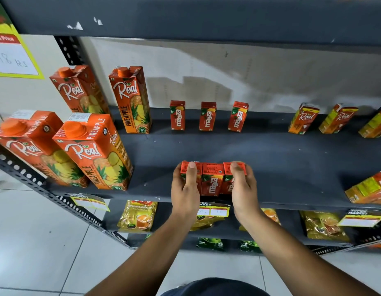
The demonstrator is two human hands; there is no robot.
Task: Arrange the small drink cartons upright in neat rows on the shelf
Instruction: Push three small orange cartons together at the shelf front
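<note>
Nearest us, both forearms reach up to the front edge of the dark shelf (292,167). The left hand (186,189) and right hand (241,186) press from either side on a block of three Maaza cartons (213,180), upright and touching side by side near the shelf lip. Fingers of both hands are closed around the outer cartons, thumbs lying up the front faces. The block's long axis runs left to right, parallel to the shelf edge; each carton's own axis is vertical. Three more Maaza cartons (207,116) stand spaced apart at the back wall, straight beyond the hands. We judge the next move turns on sliding the block squarely rearward, both hands equally near.
</note>
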